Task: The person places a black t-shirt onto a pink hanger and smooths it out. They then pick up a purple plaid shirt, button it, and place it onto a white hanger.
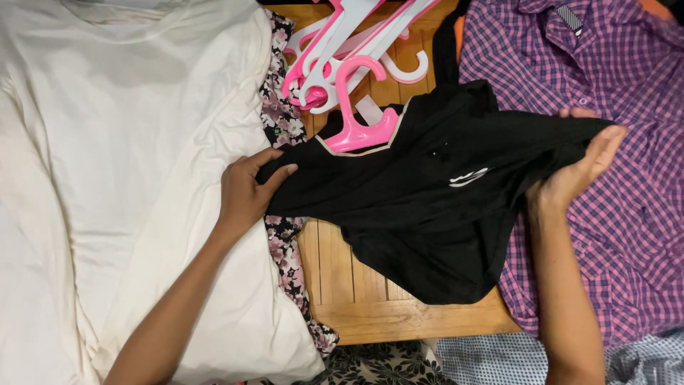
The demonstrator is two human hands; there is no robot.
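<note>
Black shirt (427, 192), pale collar trim, small white emblem, left hand (246, 192) and right hand (577, 171) each gripping an edge

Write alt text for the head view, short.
Two bare hands, left hand and right hand, hold a black shirt stretched out over a wooden table, with a pink hanger in its collar. A cream cloth lies left, a purple checked shirt right, more pink and white hangers behind.

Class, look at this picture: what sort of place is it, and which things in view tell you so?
Probably a home laundry-sorting spot. Both hands hold a black shirt over a wooden table, with pink and white plastic hangers and a purple checked shirt beside it.
</note>
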